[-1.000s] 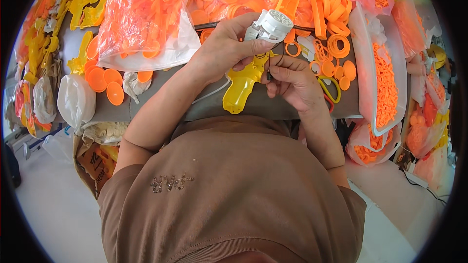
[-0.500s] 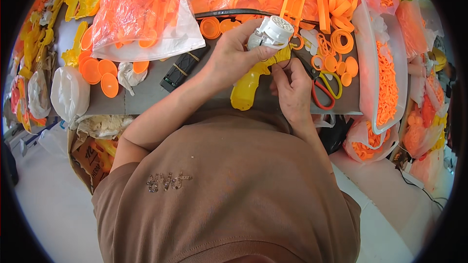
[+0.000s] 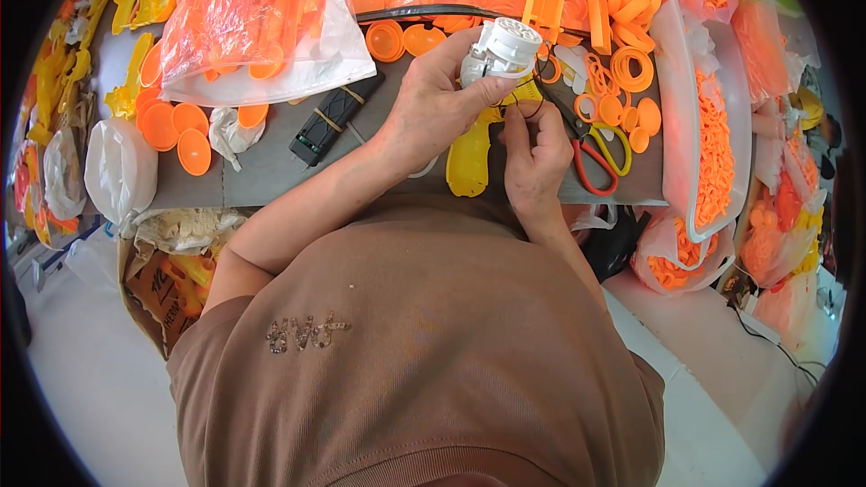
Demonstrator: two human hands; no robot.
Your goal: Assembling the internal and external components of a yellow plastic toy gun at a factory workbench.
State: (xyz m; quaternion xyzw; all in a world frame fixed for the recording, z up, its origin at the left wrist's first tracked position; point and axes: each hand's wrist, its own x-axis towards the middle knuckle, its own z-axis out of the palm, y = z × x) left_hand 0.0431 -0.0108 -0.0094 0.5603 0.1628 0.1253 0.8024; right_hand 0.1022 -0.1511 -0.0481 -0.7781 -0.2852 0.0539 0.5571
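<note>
My left hand (image 3: pixel 437 101) is closed round a toy-gun-like assembly, its thumb against the white ribbed round plastic part (image 3: pixel 510 43). Below that part hangs a yellow plastic handle (image 3: pixel 468 162), nearly in line with my body. The fingertips of my right hand (image 3: pixel 539 155) are pinched together beside the yellow part, where a thin dark wire (image 3: pixel 538 110) loops. That wire seems to be between the fingertips. Scissors (image 3: pixel 597 159) with red and yellow-green handles lie on the table just right of my right hand.
A black tool with rubber bands (image 3: pixel 336 119) lies left of my left forearm. Orange discs (image 3: pixel 193 151) and rings (image 3: pixel 631 69) are scattered about. A plastic bag of orange parts (image 3: pixel 271 81) sits at the back; a white tub of small orange pieces (image 3: pixel 672 108) stands right.
The yellow handle has swung from a slant to nearly straight toward my body. My right hand has shifted slightly, its fingertips still pinched at the wire. The whole view has moved a little.
</note>
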